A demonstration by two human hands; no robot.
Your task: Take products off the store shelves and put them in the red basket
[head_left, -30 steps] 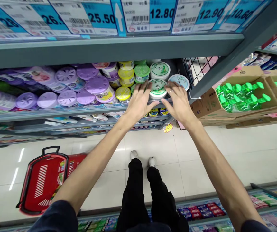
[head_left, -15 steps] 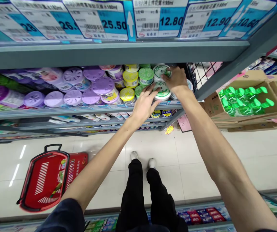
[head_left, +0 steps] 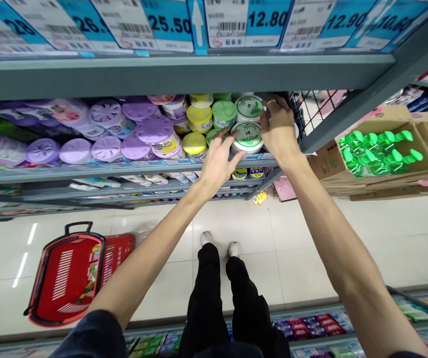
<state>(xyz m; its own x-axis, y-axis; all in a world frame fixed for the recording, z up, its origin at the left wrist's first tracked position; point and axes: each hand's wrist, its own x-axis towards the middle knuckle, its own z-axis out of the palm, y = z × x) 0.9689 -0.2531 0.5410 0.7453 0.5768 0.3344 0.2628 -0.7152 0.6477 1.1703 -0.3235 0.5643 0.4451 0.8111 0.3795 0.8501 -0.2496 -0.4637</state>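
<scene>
White tubs (head_left: 247, 135) with green-printed lids: we see two plainly, one behind the other, lids up, toward the right end of the shelf (head_left: 57, 176). The front one sits near the shelf's front edge, between the left hand (head_left: 219, 159) and the right hand (head_left: 281, 127). We note a pale rim (head_left: 296, 130) just beside the right hand, probably of a third tub, though the hand covers most of it and we cannot be sure.

Left hand: grip wide, thumb parted from the fingers, palm down. We place its fingertips at the left side of the front white tub, by a small green-lidded tub (head_left: 211, 135); whether they touch either we cannot tell.

Right hand: fingers bent, reaching over the shelf just right of the two white tubs. The fingertips are partly hidden, so we cannot tell whether this grip holds anything.

Surroundings, leftward along the same shelf: we record stacked yellow-lidded tubs (head_left: 200, 118), then purple-lidded containers (head_left: 154, 129), several tilted. Price labels (head_left: 228, 30) line the shelf edge above, one reading 12.80. To the right we find a cardboard box (head_left: 323, 161) holding green-pump bottles (head_left: 381, 151). On the pale tiled floor (head_left: 243, 214) we log a black-handled red basket (head_left: 42, 283), to the person's left.
</scene>
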